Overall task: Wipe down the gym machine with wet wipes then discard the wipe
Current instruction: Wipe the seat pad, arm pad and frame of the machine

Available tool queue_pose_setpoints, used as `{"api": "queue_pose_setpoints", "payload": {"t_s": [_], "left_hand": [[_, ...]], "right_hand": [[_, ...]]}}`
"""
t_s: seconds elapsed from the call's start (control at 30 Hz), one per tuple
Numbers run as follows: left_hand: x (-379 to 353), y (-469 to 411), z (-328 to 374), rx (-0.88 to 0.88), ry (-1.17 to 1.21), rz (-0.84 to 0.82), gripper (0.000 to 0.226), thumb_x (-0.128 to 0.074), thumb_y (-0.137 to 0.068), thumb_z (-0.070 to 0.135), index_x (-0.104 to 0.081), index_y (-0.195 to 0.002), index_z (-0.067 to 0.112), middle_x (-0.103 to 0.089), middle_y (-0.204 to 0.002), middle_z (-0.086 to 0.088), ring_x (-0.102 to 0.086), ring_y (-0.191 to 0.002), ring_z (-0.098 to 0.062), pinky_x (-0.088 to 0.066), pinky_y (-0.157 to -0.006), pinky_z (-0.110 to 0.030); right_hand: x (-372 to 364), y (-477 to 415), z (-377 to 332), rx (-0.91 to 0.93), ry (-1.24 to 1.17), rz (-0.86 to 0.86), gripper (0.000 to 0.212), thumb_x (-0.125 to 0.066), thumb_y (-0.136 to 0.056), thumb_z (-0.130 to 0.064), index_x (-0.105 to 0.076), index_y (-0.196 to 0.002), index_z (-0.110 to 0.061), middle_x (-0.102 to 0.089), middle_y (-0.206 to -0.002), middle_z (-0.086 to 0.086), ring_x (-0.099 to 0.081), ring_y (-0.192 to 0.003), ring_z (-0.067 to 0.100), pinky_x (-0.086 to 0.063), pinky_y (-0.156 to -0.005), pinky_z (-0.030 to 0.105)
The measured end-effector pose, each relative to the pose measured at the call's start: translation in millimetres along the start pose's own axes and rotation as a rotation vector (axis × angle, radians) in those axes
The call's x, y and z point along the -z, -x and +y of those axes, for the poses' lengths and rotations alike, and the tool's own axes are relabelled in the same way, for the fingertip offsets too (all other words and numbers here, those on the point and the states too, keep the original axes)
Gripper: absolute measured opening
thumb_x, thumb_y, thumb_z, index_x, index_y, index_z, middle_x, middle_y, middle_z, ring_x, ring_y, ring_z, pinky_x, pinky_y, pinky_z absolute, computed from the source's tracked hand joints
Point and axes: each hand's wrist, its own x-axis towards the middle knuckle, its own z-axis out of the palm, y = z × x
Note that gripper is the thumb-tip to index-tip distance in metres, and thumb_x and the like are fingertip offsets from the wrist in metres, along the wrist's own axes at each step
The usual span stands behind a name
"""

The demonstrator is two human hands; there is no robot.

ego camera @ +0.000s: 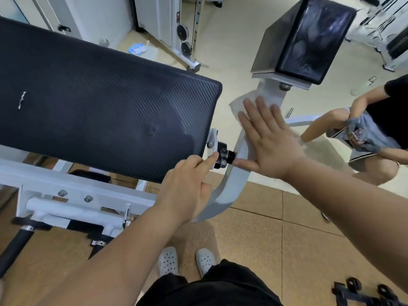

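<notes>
Black, weave-textured vinyl covers the long bench pad (99, 102) that fills the left side, set on the machine's white frame (72, 191). Just off the pad's right end sits a black adjustment knob (223, 156). The left hand (187, 186) reaches up to it with the index finger out straight, its tip touching the knob. The other fingers are tucked under the hand, so I cannot tell whether they grip anything.

To the right of the knob a curved white support arm (229, 186) rises toward a smaller black pad (309, 38) at the top of the view. The wet wipe (245, 102) is a pale, thin, crumpled sheet draped over this arm. Its upper part shows beyond the fingertips, and a strip of it shows at the hand's left edge. The right hand (271, 142) lies flat on top of it, palm down and fingers spread, pressing the wipe against the metal without pinching it, its thumb resting near the knob.

At the far right another person (375, 129) crouches on the floor, holding a phone. At the bottom, white perforated clogs (169, 260) stand on brown floor tiles.
</notes>
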Motion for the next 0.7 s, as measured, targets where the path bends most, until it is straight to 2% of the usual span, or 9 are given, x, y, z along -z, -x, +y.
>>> {"api": "queue_pose_setpoints", "payload": {"t_s": [0.07,0.13,0.23,0.33,0.4,0.5,0.6,0.63,0.7], "left_hand": [[-5,3,2,0.040,0.001,0.010,0.072,-0.037,-0.085,0.025,-0.033,-0.157,0.031,-0.052,-0.115,0.004,-0.049,-0.092,-0.019,-0.048,-0.072,-0.038],[-11,7,5,0.068,0.013,0.036,0.075,-0.040,-0.086,0.021,-0.026,-0.158,0.036,-0.049,-0.116,0.007,-0.047,-0.094,-0.017,-0.049,-0.074,-0.037],[-21,16,7,0.105,0.063,0.094,0.079,-0.042,-0.086,0.016,-0.020,-0.159,0.037,-0.049,-0.124,0.007,-0.049,-0.101,-0.017,-0.051,-0.079,-0.038],[-37,35,5,0.241,0.092,0.144,0.083,-0.051,-0.089,0.011,-0.014,-0.161,0.030,-0.052,-0.131,-0.001,-0.051,-0.107,-0.020,-0.051,-0.083,-0.040],[-49,51,4,0.406,0.092,0.135,0.082,-0.057,-0.090,0.009,-0.018,-0.161,0.021,-0.050,-0.143,-0.006,-0.050,-0.121,-0.025,-0.049,-0.095,-0.042],[-65,72,3,0.563,-0.033,-0.022,0.075,-0.056,-0.090,0.018,-0.025,-0.158,0.015,-0.041,-0.155,-0.010,-0.041,-0.138,-0.030,-0.037,-0.111,-0.041],[-71,93,-4,0.663,-0.138,-0.200,0.073,-0.052,-0.096,0.032,-0.022,-0.161,0.017,-0.025,-0.165,-0.009,-0.025,-0.150,-0.028,-0.024,-0.122,-0.039],[-71,100,-7,0.685,-0.159,-0.256,0.074,-0.050,-0.096,0.036,-0.019,-0.161,0.019,-0.018,-0.168,-0.009,-0.019,-0.153,-0.027,-0.020,-0.124,-0.041],[-71,112,-15,0.714,-0.213,-0.356,0.079,-0.048,-0.095,0.042,-0.010,-0.163,0.025,-0.005,-0.170,-0.005,-0.008,-0.156,-0.026,-0.013,-0.126,-0.048]], "right_hand": [[-29,37,-29,0.120,-0.065,-0.026,0.111,-0.025,-0.091,-0.086,-0.009,-0.162,-0.002,0.002,-0.170,0.020,0.008,-0.158,0.037,-0.001,-0.127,0.055],[-57,76,-51,0.329,-0.100,-0.130,0.111,-0.030,-0.091,-0.086,-0.007,-0.163,-0.004,0.002,-0.170,0.017,0.003,-0.158,0.034,-0.004,-0.127,0.053],[-78,92,-42,0.502,-0.079,-0.147,0.105,-0.033,-0.093,-0.082,-0.009,-0.164,-0.008,-0.004,-0.171,0.012,-0.001,-0.159,0.029,0.003,-0.128,0.046],[-67,67,-17,0.339,-0.075,0.033,0.103,-0.028,-0.095,-0.081,-0.010,-0.163,-0.005,-0.003,-0.171,0.015,0.001,-0.159,0.031,-0.001,-0.129,0.049],[-61,51,-12,0.185,-0.136,0.126,0.107,-0.027,-0.094,-0.082,-0.007,-0.162,-0.002,0.004,-0.170,0.018,0.006,-0.158,0.034,-0.002,-0.128,0.052],[-72,54,-37,0.140,-0.253,0.143,0.109,-0.034,-0.093,-0.081,-0.007,-0.162,0.001,0.009,-0.169,0.021,0.011,-0.157,0.038,0.008,-0.127,0.052],[-103,86,-83,0.302,-0.282,0.096,0.108,-0.049,-0.092,-0.075,-0.016,-0.160,0.003,0.002,-0.169,0.022,0.006,-0.158,0.036,0.010,-0.126,0.051],[-111,97,-99,0.373,-0.238,0.035,0.107,-0.048,-0.093,-0.074,-0.015,-0.160,0.003,0.002,-0.169,0.022,0.008,-0.158,0.035,0.013,-0.126,0.050],[-121,112,-125,0.491,-0.114,-0.093,0.103,-0.033,-0.096,-0.075,-0.005,-0.161,0.000,0.010,-0.169,0.022,0.019,-0.156,0.034,0.020,-0.124,0.049]]}}
